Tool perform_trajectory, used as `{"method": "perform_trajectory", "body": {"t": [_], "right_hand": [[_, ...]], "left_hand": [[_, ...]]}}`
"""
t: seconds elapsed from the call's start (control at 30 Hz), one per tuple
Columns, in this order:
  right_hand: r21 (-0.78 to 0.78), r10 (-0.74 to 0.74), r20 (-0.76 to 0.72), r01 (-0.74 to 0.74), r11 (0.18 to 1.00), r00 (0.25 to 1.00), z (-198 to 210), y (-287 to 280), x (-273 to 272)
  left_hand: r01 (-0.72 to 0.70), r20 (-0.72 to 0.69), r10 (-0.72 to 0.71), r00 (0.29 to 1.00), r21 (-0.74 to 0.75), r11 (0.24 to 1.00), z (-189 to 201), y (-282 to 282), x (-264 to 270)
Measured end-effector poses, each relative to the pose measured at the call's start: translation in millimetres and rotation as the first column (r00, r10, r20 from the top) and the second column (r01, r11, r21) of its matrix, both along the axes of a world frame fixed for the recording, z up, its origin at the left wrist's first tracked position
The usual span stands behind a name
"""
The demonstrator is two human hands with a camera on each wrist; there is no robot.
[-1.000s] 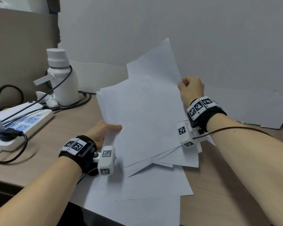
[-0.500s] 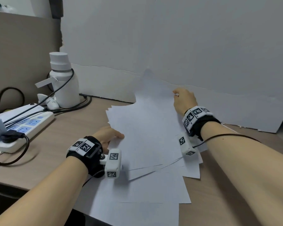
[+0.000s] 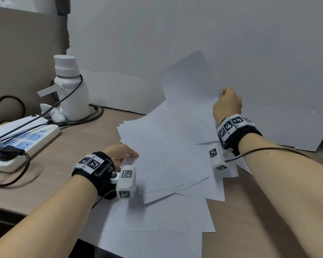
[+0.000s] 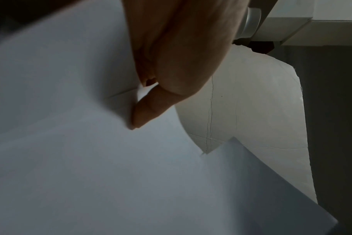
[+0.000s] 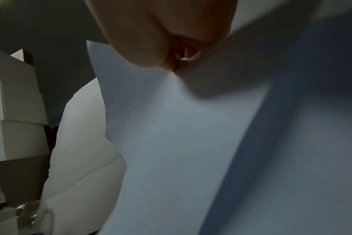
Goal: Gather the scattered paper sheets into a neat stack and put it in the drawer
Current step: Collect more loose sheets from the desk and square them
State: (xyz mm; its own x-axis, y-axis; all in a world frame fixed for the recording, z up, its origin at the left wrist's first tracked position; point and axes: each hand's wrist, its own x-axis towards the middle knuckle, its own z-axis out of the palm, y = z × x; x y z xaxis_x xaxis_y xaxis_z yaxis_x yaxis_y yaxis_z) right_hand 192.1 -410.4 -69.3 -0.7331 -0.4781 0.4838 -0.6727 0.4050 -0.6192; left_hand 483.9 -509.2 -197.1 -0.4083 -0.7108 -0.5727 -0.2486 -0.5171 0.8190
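Only head view shows bottle [image 3: 71, 88].

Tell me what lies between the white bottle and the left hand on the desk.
In the head view, only bare wooden desk separates the white bottle from the left hand; black cables curl round the bottle's base.

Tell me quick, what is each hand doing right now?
Left hand: closed, pinching the left edge of the bundle of white paper sheets.
Right hand: closed, gripping the same bundle's far right edge, lifting it off the wooden desk.
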Motion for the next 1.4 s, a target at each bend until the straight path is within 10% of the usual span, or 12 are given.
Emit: {"method": "perform_trajectory", "body": {"t": [0.53,0.83,1.13,1.4], "right_hand": [[-0.530,0.002,-0.018,-0.011,0.848,1.000,77.1,40.1,-6.5],[-0.528,-0.049,0.103,0.097,0.844,0.993,87.9,52.4,-10.5],[-0.510,-0.044,0.107,0.093,0.855,0.993,94.5,73.0,-7.1],[-0.206,0.052,0.253,0.001,0.979,0.966,23.4,47.3,13.4]], "left_hand": [[-0.022,0.170,0.031,0.985,-0.054,0.998,12.1,10.7,3.2],[-0.038,0.226,0.056,0.973,-0.084,0.996,-21.9,-42.0,15.8],[0.016,0.213,0.055,0.976,-0.319,0.948,24.5,10.7,1.5],[0.036,0.118,-0.020,0.993,-0.136,0.990,17.5,1.0,2.5]]}}
